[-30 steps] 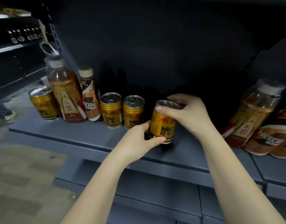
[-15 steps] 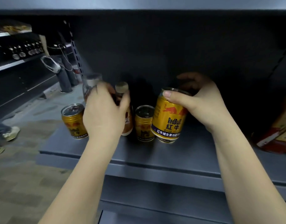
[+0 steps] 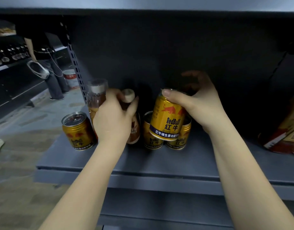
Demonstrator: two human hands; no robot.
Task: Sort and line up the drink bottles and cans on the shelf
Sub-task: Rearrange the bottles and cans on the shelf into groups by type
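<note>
- Shelf (image 3: 159, 161), grey-blue with a dark back panel, stands in a dim aisle; another person (image 3: 48, 63) stands far left.
- Since the earlier frame the held can (image 3: 168, 117) has risen and now hangs tilted over two standing ones.
- Right hand (image 3: 201, 103) fingers curl round its top; left hand (image 3: 113, 120) grips the coffee bottle (image 3: 133, 127).
- Count: four gold cans, two upright bottles; blurred bottles lie far right.

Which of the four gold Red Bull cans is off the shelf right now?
The gold can in the right hand, held tilted above the shelf. The other three cans stand upright on it.
</note>
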